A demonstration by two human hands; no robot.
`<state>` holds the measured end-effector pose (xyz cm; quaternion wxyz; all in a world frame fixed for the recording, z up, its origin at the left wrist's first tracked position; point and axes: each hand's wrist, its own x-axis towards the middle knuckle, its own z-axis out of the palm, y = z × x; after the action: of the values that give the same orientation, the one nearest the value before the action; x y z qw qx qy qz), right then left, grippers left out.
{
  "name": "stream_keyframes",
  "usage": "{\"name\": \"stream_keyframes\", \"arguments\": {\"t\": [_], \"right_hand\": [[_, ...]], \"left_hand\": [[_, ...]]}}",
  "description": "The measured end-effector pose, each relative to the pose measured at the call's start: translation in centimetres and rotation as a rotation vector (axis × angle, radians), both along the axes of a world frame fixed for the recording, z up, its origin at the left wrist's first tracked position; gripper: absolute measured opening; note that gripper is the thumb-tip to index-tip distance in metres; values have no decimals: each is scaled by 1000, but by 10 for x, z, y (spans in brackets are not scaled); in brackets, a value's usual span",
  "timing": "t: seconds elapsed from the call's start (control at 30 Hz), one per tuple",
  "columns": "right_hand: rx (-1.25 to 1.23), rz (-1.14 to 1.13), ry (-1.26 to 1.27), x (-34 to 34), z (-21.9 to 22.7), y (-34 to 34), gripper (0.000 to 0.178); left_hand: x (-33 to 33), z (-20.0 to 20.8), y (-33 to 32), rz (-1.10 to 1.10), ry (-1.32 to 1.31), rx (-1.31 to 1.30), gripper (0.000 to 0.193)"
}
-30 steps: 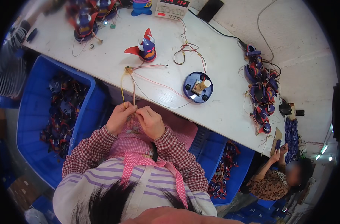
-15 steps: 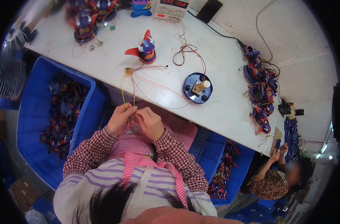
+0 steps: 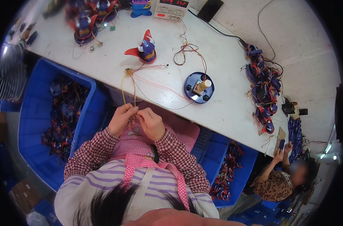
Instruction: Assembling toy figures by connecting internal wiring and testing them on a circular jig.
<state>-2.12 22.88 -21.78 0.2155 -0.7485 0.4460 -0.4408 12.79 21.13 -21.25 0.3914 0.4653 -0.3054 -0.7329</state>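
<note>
My left hand (image 3: pixel 122 118) is closed in a pinch on thin wires (image 3: pixel 123 94) hanging over the table's front edge. Close beside it, my right hand (image 3: pixel 150 122) is also pinched, its fingertips near the wire ends; what exactly they grip is hidden. The wires run up to a small tan connector piece (image 3: pixel 129 71) on the table, from which red and dark leads spread. Behind that stands a purple toy head (image 3: pixel 147 52) with red wings and white horns. To the right lies a round blue base (image 3: pixel 192 82) bearing a brass-coloured post, with wires attached.
A power supply (image 3: pixel 171 8) with a lit display stands at the back, near a phone (image 3: pixel 210 10). Wired toy parts pile up at the far left and along the right edge (image 3: pixel 262 90). Blue bins (image 3: pixel 26 124) flank me. A co-worker (image 3: pixel 273 184) sits at right.
My hands hold nearly the same pose at the wires. The table scene shifts very slightly in the picture, and the co-worker at the far left has moved a little.
</note>
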Motion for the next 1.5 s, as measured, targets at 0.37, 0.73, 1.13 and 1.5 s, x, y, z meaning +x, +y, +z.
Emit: {"name": "stream_keyframes", "arguments": {"t": [0.37, 0.73, 1.13, 1.5], "right_hand": [[0, 6, -7, 2, -5, 2, 16], [194, -37, -20, -39, 33, 27, 26], [100, -388, 48, -150, 73, -67, 30], [-203, -430, 156, -162, 83, -63, 16]], "left_hand": [[0, 1, 2, 17, -23, 6, 17], [0, 13, 11, 189, -903, -803, 37], [-161, 25, -105, -327, -974, -1268, 97], [-157, 19, -111, -308, -1010, -1284, 93]]}}
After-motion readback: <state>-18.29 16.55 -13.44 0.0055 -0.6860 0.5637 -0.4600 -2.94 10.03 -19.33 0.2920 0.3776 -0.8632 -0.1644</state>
